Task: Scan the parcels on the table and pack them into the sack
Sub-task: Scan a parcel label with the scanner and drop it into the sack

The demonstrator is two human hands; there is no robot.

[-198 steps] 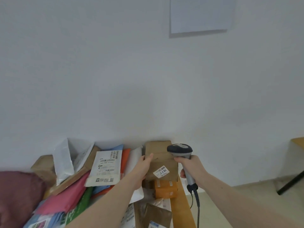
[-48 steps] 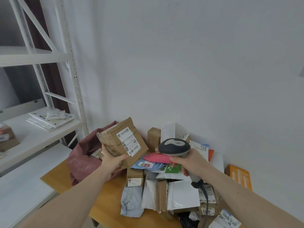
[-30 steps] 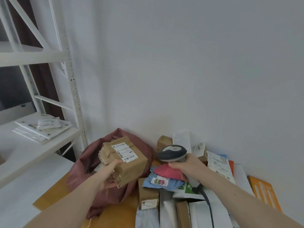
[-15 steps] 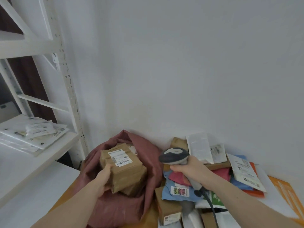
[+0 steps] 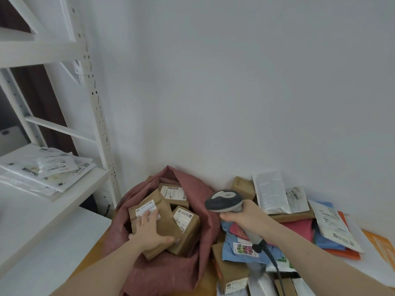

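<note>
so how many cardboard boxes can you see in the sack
3: one under the left hand at the front, one at the back, one on the right of the sack. More may be buried.

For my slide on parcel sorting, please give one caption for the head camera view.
Left hand sets a brown box into the dark red sack while the right hand holds the scanner.
</note>
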